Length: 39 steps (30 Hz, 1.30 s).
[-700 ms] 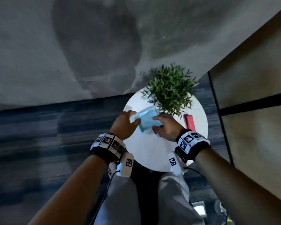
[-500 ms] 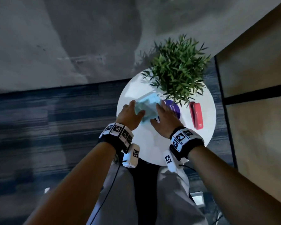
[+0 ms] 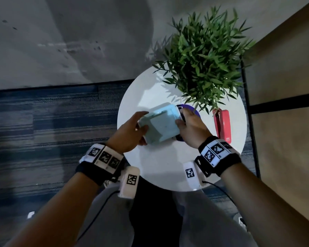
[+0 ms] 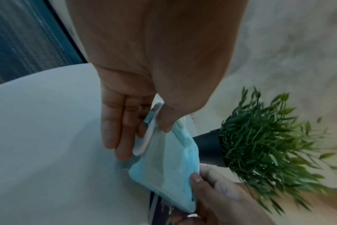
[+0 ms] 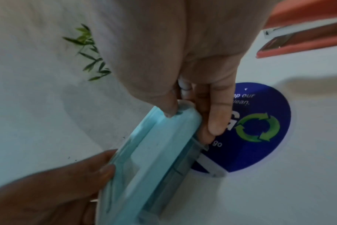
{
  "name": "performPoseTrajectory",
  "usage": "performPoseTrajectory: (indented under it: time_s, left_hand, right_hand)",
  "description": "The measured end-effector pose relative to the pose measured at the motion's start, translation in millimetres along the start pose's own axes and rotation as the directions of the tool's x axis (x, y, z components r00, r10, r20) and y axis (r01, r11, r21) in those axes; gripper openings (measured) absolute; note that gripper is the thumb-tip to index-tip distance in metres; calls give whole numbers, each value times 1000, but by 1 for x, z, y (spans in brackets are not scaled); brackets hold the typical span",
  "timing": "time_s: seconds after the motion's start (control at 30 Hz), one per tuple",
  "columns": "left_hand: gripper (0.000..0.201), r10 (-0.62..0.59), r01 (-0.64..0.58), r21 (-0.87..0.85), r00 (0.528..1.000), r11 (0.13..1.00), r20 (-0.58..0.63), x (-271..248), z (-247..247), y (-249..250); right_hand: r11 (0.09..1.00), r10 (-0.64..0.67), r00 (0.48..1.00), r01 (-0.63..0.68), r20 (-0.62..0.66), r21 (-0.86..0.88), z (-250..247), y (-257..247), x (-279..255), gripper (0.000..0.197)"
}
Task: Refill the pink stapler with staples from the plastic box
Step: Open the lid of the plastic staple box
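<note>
Pale blue translucent plastic box (image 3: 160,124), tilted above the round white table (image 3: 155,163), pinched at opposite ends between left hand (image 3: 128,133) and right hand (image 3: 192,129); pink stapler (image 3: 222,124) lying apart, right of both hands.

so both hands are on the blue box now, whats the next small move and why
Probably pry the lid open. The left hand and right hand grip opposite ends of the plastic box, held tilted above the round table, and its lid looks shut, so no staples are reachable. The pink stapler lies untouched beside the plant.
</note>
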State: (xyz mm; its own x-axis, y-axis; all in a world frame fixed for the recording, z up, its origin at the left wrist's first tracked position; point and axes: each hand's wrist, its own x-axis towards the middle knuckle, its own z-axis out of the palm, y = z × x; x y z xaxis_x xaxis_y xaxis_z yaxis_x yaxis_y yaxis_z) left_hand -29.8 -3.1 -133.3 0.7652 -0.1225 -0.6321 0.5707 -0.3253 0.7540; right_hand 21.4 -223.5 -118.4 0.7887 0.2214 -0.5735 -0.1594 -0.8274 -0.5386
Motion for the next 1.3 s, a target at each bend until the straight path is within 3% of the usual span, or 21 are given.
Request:
performPoseTrajectory:
  time_s: [0.17, 0.33, 0.53, 0.67, 0.73, 0.87, 1.03, 1.2, 1.3]
  left_hand:
    - [35, 63, -63, 1, 998, 998, 30, -1, -5, -9]
    - [36, 140, -141, 30, 988, 989, 60, 4, -11, -8]
    - [36, 200, -197, -60, 979, 978, 48, 20, -11, -17]
    - [25, 255, -259, -42, 963, 965, -90, 18, 5, -22]
    - [20, 298, -304, 2, 932, 953, -206, 14, 18, -27]
    - [28, 342, -339, 69, 876, 938, -341, 11, 34, -25]
    - [33, 268, -339, -189, 908, 921, -321, 3, 36, -30]
    - [45, 324, -345, -29, 904, 938, -278, 8, 32, -37]
    - [47, 310, -317, 5, 922, 948, -231, 10, 29, -29]
  right_hand:
    - [972, -41, 998, 28, 51, 233, 8, 14, -7, 21]
    - [930, -111, 993, 91, 34, 356, 13, 24, -7, 16]
    - [817, -29, 999, 36, -21, 576, 27, 41, 1, 25]
    - [811, -18, 997, 61, -79, 581, 33, 39, -1, 19]
    - [816, -31, 994, 84, -101, 572, 37, 36, -7, 17]
    - [768, -48, 987, 136, -156, 626, 46, 26, -26, 11]
    - [803, -39, 980, 148, -197, 577, 54, 26, -40, 12]
    - [877, -34, 988, 102, -152, 469, 57, 26, -41, 14]
    - [871, -14, 996, 57, -91, 487, 52, 22, -44, 22]
